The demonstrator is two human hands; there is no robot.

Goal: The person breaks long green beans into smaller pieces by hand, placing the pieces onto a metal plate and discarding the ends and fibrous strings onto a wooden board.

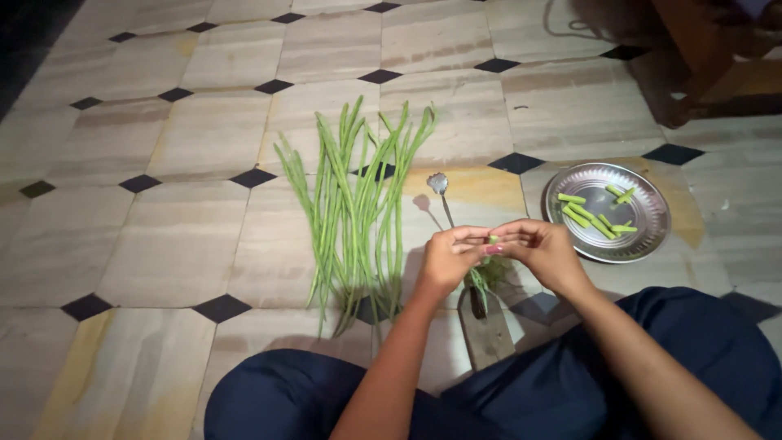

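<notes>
My left hand (446, 259) and my right hand (542, 251) meet in front of me, both pinching one short green bean piece (493, 239) between their fingertips. Under them stands a floor-mounted cutter with a curved metal blade (441, 189) and a wooden base (487, 330). Trimmed green ends (491, 275) lie beside the blade below my hands. A bunch of long green beans (354, 204) lies spread on the floor just left of my left hand. A round steel plate (650, 213) holding several cut bean pieces (595, 214) sits to the right of my right hand.
The floor is beige stone tile with small black diamond insets (252, 177). My legs in dark blue cloth (692, 358) fill the bottom of the view. Dark wooden furniture (700, 57) and a loose cord (570, 24) stand at the top right.
</notes>
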